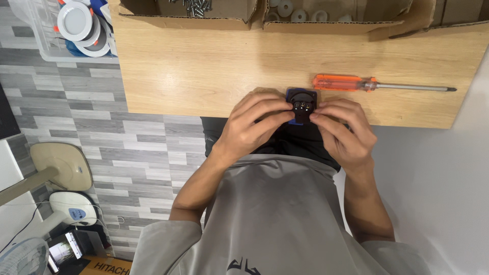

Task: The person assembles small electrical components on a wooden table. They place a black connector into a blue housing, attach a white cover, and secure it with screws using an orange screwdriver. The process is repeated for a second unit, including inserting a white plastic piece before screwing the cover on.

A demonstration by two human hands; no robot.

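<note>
L hand (253,124) & R hand (340,130) pinch small black round plastic part on blue base (301,110) (light, rigid, likely fiddly); hold by edges.

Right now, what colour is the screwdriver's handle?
Translucent orange; the screwdriver lies on the wooden table, clearest in the head view.

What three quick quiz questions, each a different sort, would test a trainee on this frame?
1. True or false: the orange-handled screwdriver lies on the wooden table, untouched.
2. What do the left hand and right hand hold between them?
A. small black and blue part
B. a screw
C. a white ring
3. Which cardboard box holds screws, the left cardboard box or the right cardboard box?

Key: 1 true; 2 A; 3 left.
</note>
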